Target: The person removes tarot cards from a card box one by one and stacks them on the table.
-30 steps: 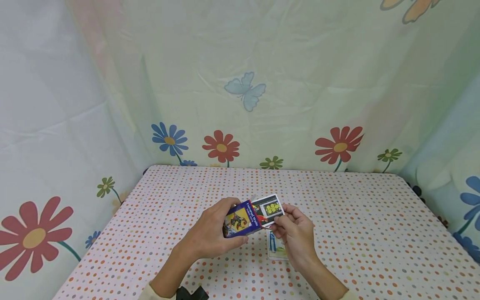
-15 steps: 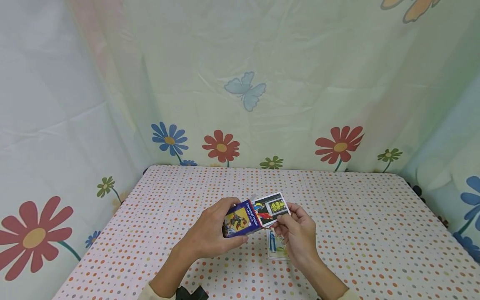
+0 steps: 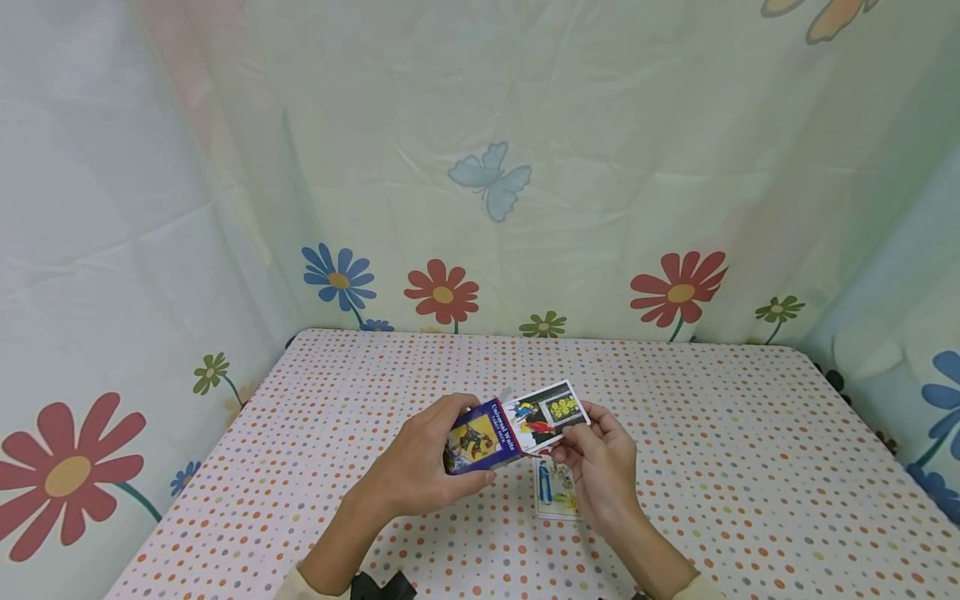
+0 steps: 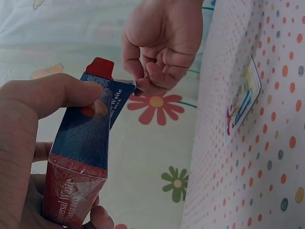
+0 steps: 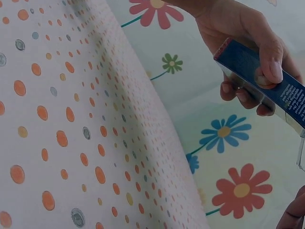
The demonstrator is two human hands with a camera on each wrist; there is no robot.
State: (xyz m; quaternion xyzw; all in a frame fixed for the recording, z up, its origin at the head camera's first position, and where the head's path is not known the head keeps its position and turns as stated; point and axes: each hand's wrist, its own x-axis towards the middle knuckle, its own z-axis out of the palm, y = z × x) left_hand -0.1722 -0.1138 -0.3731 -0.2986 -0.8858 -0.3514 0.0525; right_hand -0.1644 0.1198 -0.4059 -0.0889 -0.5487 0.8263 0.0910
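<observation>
My left hand (image 3: pixel 423 467) grips a blue tarot card box (image 3: pixel 480 437) round its sides, thumb along the near edge. The box is tilted above the table, and its red flap (image 4: pixel 100 67) stands open in the left wrist view. From its open end a tarot card (image 3: pixel 546 415) with yellow coins on it sticks out to the right. My right hand (image 3: pixel 603 467) pinches that card's near right corner between thumb and fingers. Whether more cards come with it cannot be told. Below, another tarot card (image 3: pixel 555 492) lies face up on the table, partly hidden by the right hand.
A polka-dot cloth covers the table (image 3: pixel 375 375). Behind it hangs a pale curtain (image 3: pixel 585 192) printed with flowers and butterflies. A black object (image 3: pixel 382 586) shows at the bottom edge by the left wrist.
My right hand has drawn the coin card farther out of the box, up and to the right, so more of its picture shows. The left hand and box have barely moved.
</observation>
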